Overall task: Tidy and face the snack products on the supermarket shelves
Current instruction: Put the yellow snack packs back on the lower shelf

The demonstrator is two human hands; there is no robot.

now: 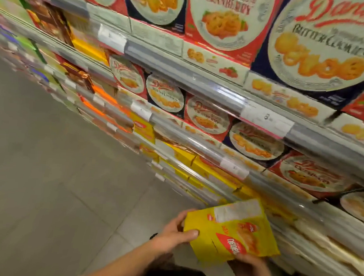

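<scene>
A yellow snack bag [233, 230] with a red logo and a white label panel is held in front of the lower shelves, its print turned away from upright. My left hand [177, 229] grips its left edge, thumb across the face. Under its lower right corner my right hand [247, 270] holds it, fingers mostly hidden behind the bag. More yellow packs [186, 157] stand on the shelf just above and left of the bag.
Red and blue butter-cookie boxes [323, 44] fill the upper shelves, with smaller ones [208, 116] below. Metal shelf rails [201, 83] with white price tags [267, 117] jut out. Grey tiled floor [47, 172] spreads to the left. The picture is motion-blurred.
</scene>
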